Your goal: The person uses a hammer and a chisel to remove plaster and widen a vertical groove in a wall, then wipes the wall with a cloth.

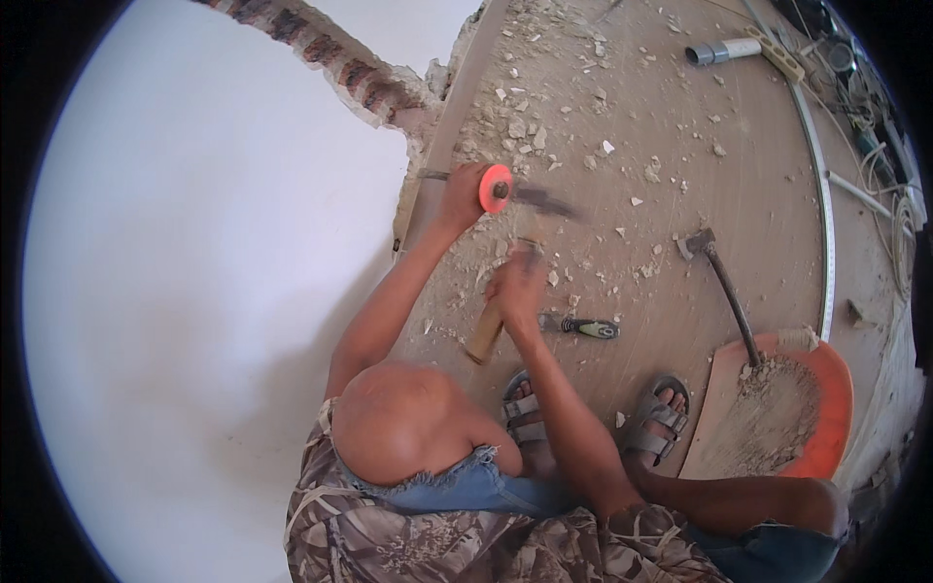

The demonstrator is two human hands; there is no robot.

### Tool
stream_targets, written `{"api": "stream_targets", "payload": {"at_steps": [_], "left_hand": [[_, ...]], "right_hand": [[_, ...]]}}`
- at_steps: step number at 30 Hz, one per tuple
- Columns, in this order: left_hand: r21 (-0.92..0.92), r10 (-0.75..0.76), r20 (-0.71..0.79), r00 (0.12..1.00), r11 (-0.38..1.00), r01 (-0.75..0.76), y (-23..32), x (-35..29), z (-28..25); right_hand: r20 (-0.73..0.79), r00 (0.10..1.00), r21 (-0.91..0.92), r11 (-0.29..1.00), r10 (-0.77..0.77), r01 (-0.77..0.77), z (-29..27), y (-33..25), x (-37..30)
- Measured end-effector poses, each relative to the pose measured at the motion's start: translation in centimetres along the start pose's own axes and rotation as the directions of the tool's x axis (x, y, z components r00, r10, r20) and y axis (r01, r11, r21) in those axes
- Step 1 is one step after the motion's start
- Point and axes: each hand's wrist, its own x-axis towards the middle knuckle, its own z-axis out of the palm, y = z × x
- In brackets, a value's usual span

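My left hand is closed around a chisel with a round orange hand guard. The chisel's metal shank points left at the base of the broken wall edge. A wooden-handled hammer is gripped in my right hand. Its head is smeared by motion, just right of the chisel's struck end; whether they touch I cannot tell. Below the right hand, a scraper with a dark and green handle lies on the floor, partly hidden by my forearm.
Rubble litters the dusty floor. To the right lie a small axe, an orange dustpan-like scoop holding debris, a long metal strip, a grey pipe piece and tangled cables. An open brick-lined groove cuts the white wall.
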Motion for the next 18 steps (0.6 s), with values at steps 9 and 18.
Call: {"api": "stream_targets", "payload": {"at_steps": [9,18], "left_hand": [[0.12,-0.035,0.065,0.997,0.992,0.027,0.1,-1.3,-0.6],[0.11,-0.037,0.073,0.997,0.993,0.029,-0.1,-0.8,-1.0]], "right_hand": [[-0.314,0.949,0.428,0.889,-0.023,0.163,-4.4,-8.7,0.6],[0.109,0.974,0.068,0.976,0.2,-0.208,-0.9,-3.1,-0.1]]}}
